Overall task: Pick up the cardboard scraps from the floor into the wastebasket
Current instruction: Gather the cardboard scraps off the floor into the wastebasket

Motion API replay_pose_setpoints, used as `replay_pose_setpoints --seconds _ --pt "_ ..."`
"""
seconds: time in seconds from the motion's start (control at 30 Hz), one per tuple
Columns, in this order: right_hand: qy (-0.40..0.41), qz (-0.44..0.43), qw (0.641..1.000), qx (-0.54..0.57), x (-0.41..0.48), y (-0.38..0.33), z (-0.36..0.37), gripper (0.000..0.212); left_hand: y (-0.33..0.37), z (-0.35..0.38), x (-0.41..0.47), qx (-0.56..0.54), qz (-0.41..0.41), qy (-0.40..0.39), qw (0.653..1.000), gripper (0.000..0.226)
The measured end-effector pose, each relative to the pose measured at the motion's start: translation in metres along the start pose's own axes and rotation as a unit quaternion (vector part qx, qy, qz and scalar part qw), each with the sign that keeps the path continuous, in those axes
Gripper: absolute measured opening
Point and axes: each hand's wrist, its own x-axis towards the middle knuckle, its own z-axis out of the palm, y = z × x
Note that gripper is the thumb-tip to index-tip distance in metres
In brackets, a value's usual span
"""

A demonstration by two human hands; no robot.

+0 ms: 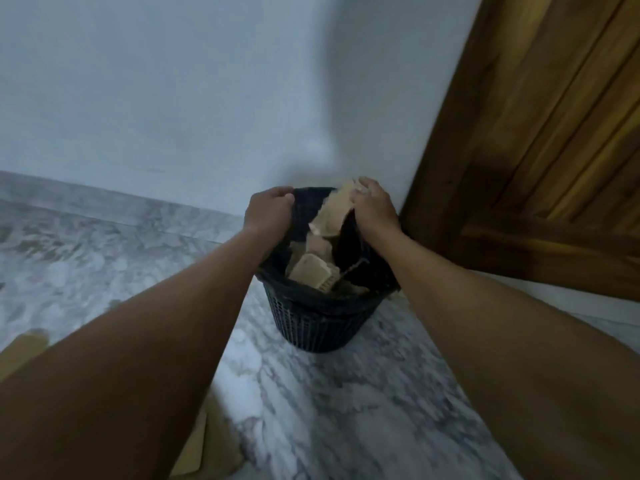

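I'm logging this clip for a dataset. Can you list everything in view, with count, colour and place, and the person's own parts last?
wastebasket: one, black mesh, on the floor by the wall, beside the door
scraps in basket: several, tan, piled inside; exact count unclear
held scrap: one, tan, over the basket's mouth
floor scraps: at least two, tan, lower left, partly hidden by the left arm
floor: one, grey-white marble
wall: one, white, behind the basket
door: one, brown wood, on the right
left hand: one, grips the basket's far rim
right hand: one, holds the tan scrap
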Motion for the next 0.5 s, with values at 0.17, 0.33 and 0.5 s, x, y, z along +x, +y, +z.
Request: replay_pose_setpoints --seconds 0.17,0.33,0.5 --pt "-0.014 -0.041 0.997 -0.060 -0.034 -0.024 0.016 0.047 -0.018 -0.049 -0.035 0.085 0.052 0.096 0.990 0.033" --pt "-0.022 -0.156 0.984 -0.079 -0.071 -0.046 0.092 0.044 -0.084 -0.135 -0.067 0.137 0.024 0.183 0.973 0.033" --pt "-0.066 -0.257 0.963 -0.052 -0.130 -0.007 0.185 0.046 -0.182 -0.218 -0.120 0.261 -0.049 0.233 0.936 0.042"
